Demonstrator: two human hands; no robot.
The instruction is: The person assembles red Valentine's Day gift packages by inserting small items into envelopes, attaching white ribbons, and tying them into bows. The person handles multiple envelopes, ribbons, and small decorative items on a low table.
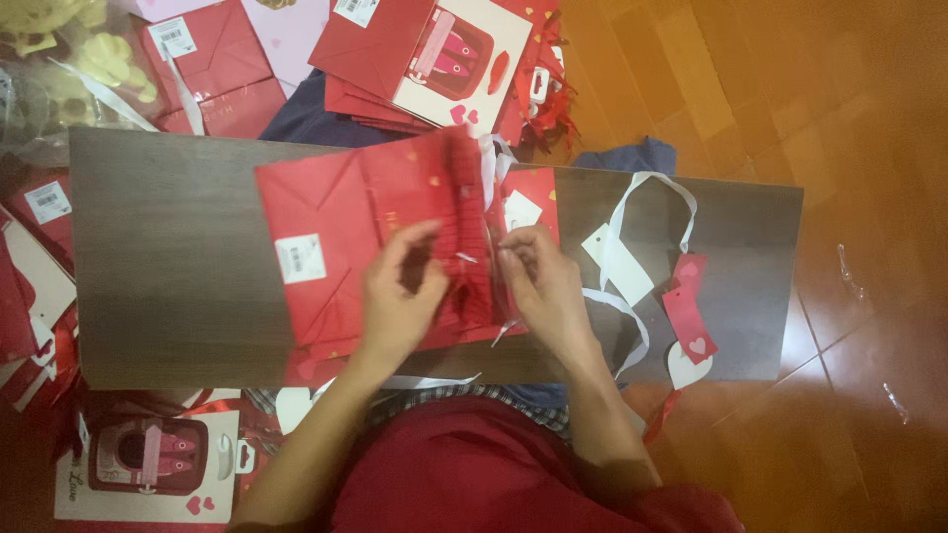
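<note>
A red paper gift bag (346,247) is lying flat on its side across the middle of a low dark wooden desk (168,266), its folded bottom with a white barcode sticker (300,259) pointing to the person's left and its mouth to the right. The left hand (400,296) is resting on the bag near the mouth, fingers curled and closing on the bunched, pleated red paper edge (464,247) that is standing up between the two hands. The right hand (538,281) is sitting just beside it on the other side of that ridge, fingers bent inward and pinching at the bag's opening, where a thin white ribbon (506,331) is poking out below; whether the fingertips are gripping the ribbon or only the paper is too blurred to tell. To the right on the desk, well apart from the hands, a loop of white ribbon handle (652,188) is lying with a white paper tag (617,265) and red heart-printed tags (689,316). More flattened red bags (217,69) are piling up on the floor beyond the desk, next to a white card with a red picture (464,64), and a similar card (148,464) is lying on the floor by the person's left side. The wooden floor (839,118) is showing orange-brown on the right.
</note>
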